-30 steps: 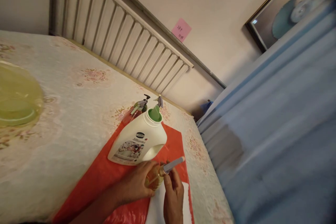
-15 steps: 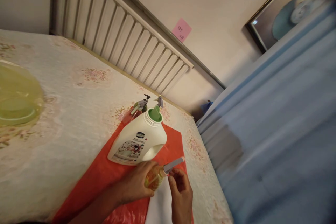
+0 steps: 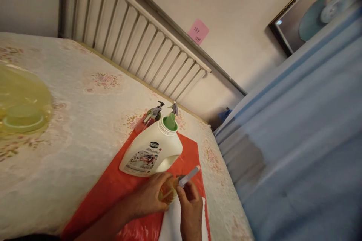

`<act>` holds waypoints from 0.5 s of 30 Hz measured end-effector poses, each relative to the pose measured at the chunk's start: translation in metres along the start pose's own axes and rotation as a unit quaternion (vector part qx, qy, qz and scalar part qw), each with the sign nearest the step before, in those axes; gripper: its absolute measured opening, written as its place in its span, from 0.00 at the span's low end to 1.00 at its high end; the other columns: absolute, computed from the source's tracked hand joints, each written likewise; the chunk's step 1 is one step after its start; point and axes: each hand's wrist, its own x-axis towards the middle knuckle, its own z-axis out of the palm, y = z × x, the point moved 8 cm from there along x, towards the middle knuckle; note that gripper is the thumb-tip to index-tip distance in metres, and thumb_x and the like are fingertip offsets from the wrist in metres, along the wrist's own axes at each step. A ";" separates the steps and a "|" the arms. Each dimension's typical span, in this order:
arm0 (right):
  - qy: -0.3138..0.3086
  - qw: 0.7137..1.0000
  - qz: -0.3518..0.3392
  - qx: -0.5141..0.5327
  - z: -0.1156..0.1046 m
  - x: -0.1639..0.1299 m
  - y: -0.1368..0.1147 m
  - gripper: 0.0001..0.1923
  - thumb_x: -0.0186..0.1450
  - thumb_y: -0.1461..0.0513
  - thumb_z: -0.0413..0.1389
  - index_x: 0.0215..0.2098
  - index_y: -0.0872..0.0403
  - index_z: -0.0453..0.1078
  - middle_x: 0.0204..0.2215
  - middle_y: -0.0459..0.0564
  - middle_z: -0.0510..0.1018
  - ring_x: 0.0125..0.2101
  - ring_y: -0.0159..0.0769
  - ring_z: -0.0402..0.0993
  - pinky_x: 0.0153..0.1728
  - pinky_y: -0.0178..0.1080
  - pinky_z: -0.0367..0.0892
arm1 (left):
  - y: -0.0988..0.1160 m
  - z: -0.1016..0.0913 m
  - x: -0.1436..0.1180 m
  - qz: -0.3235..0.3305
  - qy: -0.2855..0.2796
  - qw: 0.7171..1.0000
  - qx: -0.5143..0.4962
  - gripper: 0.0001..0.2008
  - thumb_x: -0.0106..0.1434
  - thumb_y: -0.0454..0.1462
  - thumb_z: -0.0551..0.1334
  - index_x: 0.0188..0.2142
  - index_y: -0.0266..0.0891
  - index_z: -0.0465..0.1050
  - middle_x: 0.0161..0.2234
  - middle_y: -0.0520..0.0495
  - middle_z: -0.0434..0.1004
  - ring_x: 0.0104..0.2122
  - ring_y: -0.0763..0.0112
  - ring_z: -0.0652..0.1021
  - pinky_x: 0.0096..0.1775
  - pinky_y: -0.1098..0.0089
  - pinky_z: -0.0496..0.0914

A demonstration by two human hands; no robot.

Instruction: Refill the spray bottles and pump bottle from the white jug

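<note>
Wrapped around a small clear bottle of yellow liquid (image 3: 167, 192), my left hand (image 3: 151, 196) keeps it tilted above the red sheet. At the bottle's neck, the thumb and fingers of my right hand (image 3: 190, 205) close on the base of a grey spray head (image 3: 189, 176) with a pale tip. Whether the head is seated on the neck is hidden by my fingers. Just beyond my left hand stands a large cream detergent jug (image 3: 166, 148), uncapped, its green pouring spout (image 3: 170, 122) showing in the mouth.
Behind the jug are a reddish pump bottle (image 3: 154, 113) and another grey spray top (image 3: 174, 108). Under the jug lies a red plastic sheet (image 3: 98, 196), with a white sheet (image 3: 175, 220) near me. A yellow translucent basin (image 3: 25, 90) is at left; a blue curtain (image 3: 296, 139) hangs right.
My right hand has moved up and left onto the base of the spray head, which it was beside before. My left hand stays on the bottle. The view has shifted slightly.
</note>
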 end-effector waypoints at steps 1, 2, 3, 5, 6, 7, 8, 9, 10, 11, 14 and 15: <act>-0.006 1.000 0.003 0.011 0.001 0.000 0.000 0.17 0.60 0.55 0.62 0.43 0.56 0.77 0.42 0.54 0.83 0.45 0.48 0.78 0.47 0.43 0.71 | 0.000 0.000 0.000 0.000 0.000 1.000 0.001 0.35 0.47 0.35 0.68 0.55 0.50 0.64 0.54 0.49 0.72 0.54 0.56 0.72 0.54 0.62 0.67; -0.012 1.000 0.006 0.021 0.001 0.000 0.000 0.17 0.60 0.54 0.62 0.44 0.55 0.77 0.42 0.54 0.83 0.45 0.48 0.77 0.47 0.43 0.70 | 0.000 0.000 0.000 0.001 0.000 1.000 0.003 0.35 0.47 0.35 0.68 0.56 0.50 0.64 0.54 0.49 0.72 0.53 0.55 0.72 0.54 0.61 0.67; -0.018 0.999 0.007 0.027 0.001 0.000 0.000 0.18 0.60 0.54 0.62 0.44 0.55 0.77 0.43 0.54 0.82 0.46 0.48 0.77 0.48 0.43 0.70 | 0.000 0.000 0.000 0.002 0.001 1.000 0.004 0.35 0.47 0.36 0.68 0.56 0.50 0.64 0.54 0.49 0.72 0.53 0.55 0.72 0.54 0.61 0.67; -0.033 0.999 0.008 0.031 0.002 0.000 -0.001 0.17 0.61 0.54 0.62 0.45 0.54 0.77 0.43 0.52 0.82 0.46 0.48 0.77 0.47 0.42 0.70 | -0.001 0.001 0.000 0.003 0.000 1.000 0.004 0.35 0.47 0.35 0.68 0.56 0.50 0.64 0.54 0.48 0.72 0.53 0.55 0.72 0.54 0.61 0.67; -0.040 0.999 0.006 0.033 0.002 -0.001 -0.002 0.17 0.61 0.54 0.62 0.45 0.53 0.77 0.43 0.52 0.82 0.46 0.47 0.77 0.47 0.42 0.71 | -0.002 0.001 0.000 0.003 -0.001 1.000 0.003 0.35 0.47 0.35 0.68 0.56 0.50 0.64 0.54 0.48 0.72 0.53 0.55 0.72 0.53 0.61 0.67; -0.047 0.998 0.002 0.033 0.002 -0.001 -0.003 0.16 0.62 0.54 0.61 0.44 0.53 0.78 0.42 0.51 0.83 0.45 0.47 0.77 0.46 0.41 0.71 | -0.003 0.002 0.000 0.001 -0.001 1.000 0.002 0.36 0.47 0.35 0.68 0.56 0.50 0.64 0.54 0.48 0.72 0.53 0.55 0.72 0.53 0.61 0.67; -0.054 0.998 -0.002 0.031 0.002 -0.001 -0.005 0.15 0.62 0.54 0.61 0.44 0.52 0.78 0.41 0.50 0.83 0.45 0.46 0.77 0.46 0.41 0.71 | -0.004 0.002 0.000 -0.001 0.001 1.000 0.002 0.36 0.46 0.35 0.68 0.56 0.50 0.64 0.54 0.49 0.72 0.52 0.55 0.72 0.53 0.61 0.67; -0.058 0.998 -0.007 0.027 0.002 -0.001 -0.007 0.15 0.62 0.54 0.60 0.44 0.52 0.78 0.40 0.50 0.83 0.44 0.46 0.77 0.45 0.41 0.71 | -0.005 0.002 -0.001 -0.004 0.001 1.000 0.002 0.36 0.46 0.35 0.68 0.56 0.51 0.64 0.55 0.49 0.72 0.52 0.55 0.72 0.53 0.61 0.67; -0.060 0.998 -0.012 0.020 0.002 -0.001 -0.009 0.14 0.63 0.54 0.60 0.43 0.52 0.78 0.39 0.49 0.83 0.43 0.45 0.77 0.44 0.40 0.71 | -0.006 0.002 -0.001 -0.006 0.002 1.000 0.003 0.37 0.46 0.34 0.68 0.56 0.51 0.64 0.55 0.49 0.72 0.52 0.56 0.72 0.53 0.62 0.67; -0.064 0.998 -0.016 0.012 0.002 -0.001 -0.010 0.14 0.63 0.54 0.60 0.43 0.52 0.78 0.39 0.49 0.83 0.43 0.45 0.78 0.43 0.40 0.72 | -0.006 0.001 -0.001 -0.009 0.002 1.000 0.004 0.37 0.46 0.34 0.68 0.56 0.51 0.64 0.54 0.49 0.72 0.51 0.56 0.72 0.53 0.62 0.67; -0.083 0.996 -0.025 0.003 0.003 0.001 -0.013 0.14 0.63 0.54 0.59 0.44 0.51 0.78 0.39 0.49 0.82 0.43 0.45 0.77 0.44 0.40 0.72 | -0.003 0.001 -0.001 -0.006 -0.001 1.000 -0.002 0.36 0.45 0.33 0.68 0.55 0.51 0.64 0.54 0.49 0.72 0.53 0.56 0.72 0.54 0.61 0.66; -0.090 0.995 -0.029 0.003 0.003 0.002 -0.013 0.15 0.64 0.54 0.59 0.45 0.51 0.78 0.40 0.49 0.82 0.44 0.45 0.77 0.45 0.40 0.71 | -0.002 0.000 -0.001 -0.002 0.000 1.000 -0.005 0.35 0.46 0.33 0.68 0.55 0.52 0.65 0.54 0.50 0.72 0.53 0.56 0.71 0.55 0.61 0.66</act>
